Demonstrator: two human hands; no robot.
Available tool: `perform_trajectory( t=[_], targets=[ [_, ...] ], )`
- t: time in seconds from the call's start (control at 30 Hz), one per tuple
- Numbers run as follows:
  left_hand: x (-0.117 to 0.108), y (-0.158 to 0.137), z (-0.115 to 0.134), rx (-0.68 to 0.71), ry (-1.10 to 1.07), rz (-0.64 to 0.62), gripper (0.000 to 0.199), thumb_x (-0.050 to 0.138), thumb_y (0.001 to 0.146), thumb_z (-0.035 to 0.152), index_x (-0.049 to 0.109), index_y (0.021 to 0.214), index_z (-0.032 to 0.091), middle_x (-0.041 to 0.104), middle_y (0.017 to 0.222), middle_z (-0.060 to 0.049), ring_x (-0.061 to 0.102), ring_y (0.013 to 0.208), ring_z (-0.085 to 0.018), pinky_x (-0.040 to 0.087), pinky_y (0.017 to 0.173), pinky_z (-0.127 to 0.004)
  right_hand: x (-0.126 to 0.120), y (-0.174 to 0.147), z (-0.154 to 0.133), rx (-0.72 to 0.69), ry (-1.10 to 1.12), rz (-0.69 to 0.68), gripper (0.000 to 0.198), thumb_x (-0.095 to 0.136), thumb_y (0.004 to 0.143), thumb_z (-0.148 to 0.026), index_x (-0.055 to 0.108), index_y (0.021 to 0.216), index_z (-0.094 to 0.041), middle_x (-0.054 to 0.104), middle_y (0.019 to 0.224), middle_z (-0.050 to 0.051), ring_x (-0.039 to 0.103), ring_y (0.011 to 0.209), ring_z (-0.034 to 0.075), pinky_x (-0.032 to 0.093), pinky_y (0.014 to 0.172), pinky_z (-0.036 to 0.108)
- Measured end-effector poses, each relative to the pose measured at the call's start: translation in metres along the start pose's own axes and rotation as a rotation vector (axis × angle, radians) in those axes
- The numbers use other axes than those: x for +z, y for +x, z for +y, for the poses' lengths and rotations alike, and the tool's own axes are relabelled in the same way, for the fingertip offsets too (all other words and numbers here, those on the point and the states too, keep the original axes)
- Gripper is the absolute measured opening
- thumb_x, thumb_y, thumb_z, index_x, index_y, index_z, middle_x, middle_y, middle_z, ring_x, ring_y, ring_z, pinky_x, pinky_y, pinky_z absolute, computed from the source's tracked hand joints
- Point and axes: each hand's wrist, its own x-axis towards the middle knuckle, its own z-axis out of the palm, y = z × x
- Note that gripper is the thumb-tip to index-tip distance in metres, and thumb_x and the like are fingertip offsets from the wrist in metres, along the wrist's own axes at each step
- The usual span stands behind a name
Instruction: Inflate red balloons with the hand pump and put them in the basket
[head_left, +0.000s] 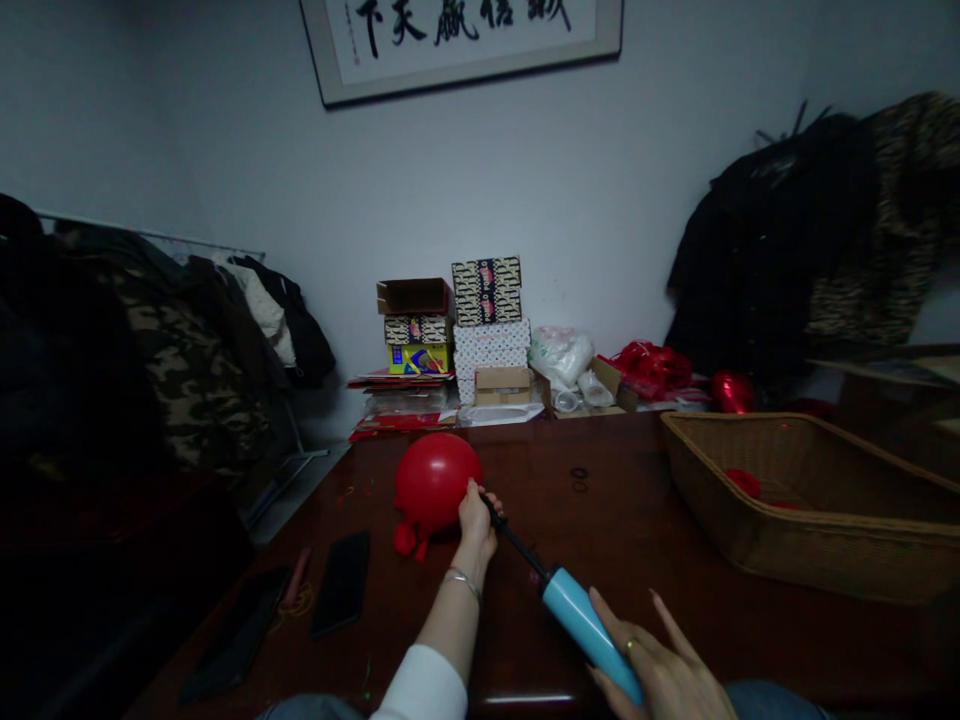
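Observation:
A round, inflated red balloon [439, 480] is over the table's far left part, with small red flaps or lobes under its left side. My left hand [476, 520] is closed at the balloon's right edge, where the black tip of a hand pump meets it; the balloon's neck is hidden by the fingers. The balloon pump [589, 625] has a light blue barrel and a thin black shaft, and slants down to the right. Around its blue barrel is my right hand [660, 660], thumb and index finger on either side, another finger lifted off.
A wicker basket [810, 545] with red pieces inside stands on the right of the dark wooden table [600, 540]. Two phone-like black slabs [341, 585] lie at the left. Small dark rings [579, 474] lie mid-table. Stacked boxes [491, 345] stand against the wall.

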Motion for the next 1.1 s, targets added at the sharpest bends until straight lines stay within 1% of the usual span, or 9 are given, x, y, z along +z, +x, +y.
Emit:
perform_trajectory(
  t=[0.17, 0.3, 0.4, 0.5, 0.6, 0.8, 0.93, 1.1],
  targets=[
    [0.001, 0.0, -0.006, 0.001, -0.012, 0.002, 0.027, 0.045, 0.087, 0.041, 0.038, 0.072, 0.02, 0.041, 0.046, 0.006, 0.039, 0.036, -0.008, 0.027, 0.038, -0.018, -0.003, 0.011, -0.006, 0.038, 0.008, -0.023, 0.061, 0.054, 0.081, -0.029, 0.034, 0.138, -0.021, 0.069, 0.101, 0.003, 0.066, 0.088, 0.021, 0.028, 0.105, 0.051],
    [0.002, -0.006, -0.013, -0.016, -0.004, -0.008, 0.028, 0.047, 0.085, 0.043, 0.039, 0.072, 0.02, 0.042, 0.047, 0.005, 0.04, 0.037, -0.008, 0.028, 0.038, -0.018, -0.004, 0.03, -0.017, 0.111, 0.038, -0.054, 0.057, 0.053, 0.081, -0.024, 0.039, 0.135, -0.017, 0.069, 0.095, 0.003, 0.066, 0.083, 0.019, 0.021, 0.109, 0.049],
    [0.004, -0.013, -0.017, -0.032, 0.001, -0.019, 0.029, 0.049, 0.084, 0.045, 0.039, 0.072, 0.02, 0.043, 0.047, 0.005, 0.039, 0.037, -0.008, 0.029, 0.039, -0.019, -0.002, 0.048, -0.024, 0.152, 0.021, -0.077, 0.055, 0.055, 0.079, -0.022, 0.043, 0.133, -0.017, 0.069, 0.089, 0.003, 0.066, 0.078, 0.019, 0.019, 0.109, 0.048],
    [0.007, -0.017, -0.018, -0.056, 0.006, -0.03, 0.03, 0.05, 0.083, 0.046, 0.038, 0.072, 0.02, 0.042, 0.046, 0.005, 0.039, 0.037, -0.008, 0.03, 0.04, -0.02, 0.002, 0.061, -0.029, 0.17, 0.006, -0.077, 0.055, 0.055, 0.08, -0.023, 0.043, 0.133, -0.017, 0.068, 0.083, 0.002, 0.066, 0.073, 0.018, 0.018, 0.109, 0.047],
    [0.008, -0.017, -0.017, -0.062, 0.034, -0.022, 0.029, 0.047, 0.085, 0.044, 0.038, 0.071, 0.02, 0.042, 0.045, 0.005, 0.039, 0.037, -0.008, 0.03, 0.04, -0.02, 0.007, 0.066, -0.031, 0.174, -0.001, -0.06, 0.056, 0.056, 0.08, -0.023, 0.042, 0.134, -0.016, 0.068, 0.082, 0.002, 0.066, 0.072, 0.017, 0.018, 0.109, 0.046],
    [0.007, -0.013, -0.016, -0.039, 0.07, -0.011, 0.031, 0.048, 0.083, 0.047, 0.039, 0.072, 0.02, 0.042, 0.045, 0.006, 0.039, 0.036, -0.008, 0.029, 0.039, -0.019, 0.009, 0.057, -0.033, 0.168, 0.019, -0.054, 0.059, 0.056, 0.081, -0.023, 0.038, 0.136, -0.015, 0.068, 0.087, 0.003, 0.066, 0.077, 0.018, 0.018, 0.11, 0.044],
    [0.006, -0.011, -0.015, -0.037, 0.053, -0.027, 0.032, 0.05, 0.082, 0.048, 0.039, 0.072, 0.02, 0.041, 0.046, 0.006, 0.038, 0.036, -0.008, 0.028, 0.038, -0.019, 0.007, 0.044, -0.027, 0.154, 0.034, -0.066, 0.059, 0.056, 0.081, -0.025, 0.038, 0.136, -0.015, 0.069, 0.092, 0.004, 0.066, 0.081, 0.02, 0.019, 0.109, 0.046],
    [0.002, -0.002, -0.007, -0.019, 0.049, -0.018, 0.031, 0.048, 0.083, 0.047, 0.038, 0.072, 0.02, 0.04, 0.047, 0.006, 0.039, 0.036, -0.008, 0.028, 0.039, -0.019, 0.005, 0.018, -0.011, 0.059, 0.057, -0.046, 0.062, 0.053, 0.082, -0.026, 0.03, 0.139, -0.018, 0.069, 0.101, 0.003, 0.066, 0.087, 0.019, 0.021, 0.109, 0.047]
  ],
)
